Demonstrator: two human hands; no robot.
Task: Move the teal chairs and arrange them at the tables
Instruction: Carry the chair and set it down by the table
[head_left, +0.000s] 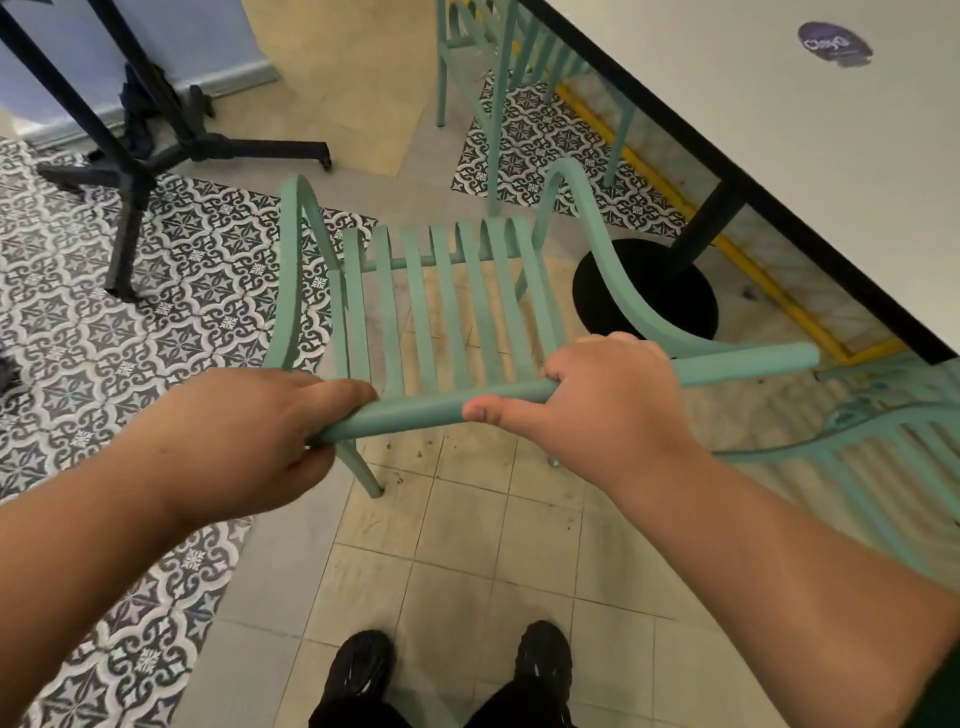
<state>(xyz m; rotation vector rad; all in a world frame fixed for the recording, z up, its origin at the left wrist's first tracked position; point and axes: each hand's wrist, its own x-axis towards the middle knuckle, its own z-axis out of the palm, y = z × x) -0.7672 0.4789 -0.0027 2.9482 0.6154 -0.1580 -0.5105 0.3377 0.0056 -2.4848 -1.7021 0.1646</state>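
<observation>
Both hands grip the top rail (415, 408) of a teal chair (452, 291). The left hand (249, 436) wraps the rail's left end, fingers curled over it. The right hand (597, 400) closes round the rail right of the middle, thumb lying along its near side. The rail's right end sticks out past that hand. The chair extends away from the hands: its slatted seat is just beyond the rail, and its two curved armrests rise at the far left and far right. Whether its legs rest on the floor cannot be told.

The white table (779, 156) fills the far right. A dark purple sticker (835, 44) sits on its top, its pale writing too blurred to read.

The table's black round base (644, 296) stands just behind the chair's right armrest. A second chair (488, 62) stands farther off, by the table's left edge. Part of a third chair (857, 441) shows at the right, under the right forearm. A yellow strip (675, 171) runs along the floor beneath the table. A black stand (145, 140) rises at the far left over patterned tiles (156, 260). Black shoes (358, 670) show at the near edge.
</observation>
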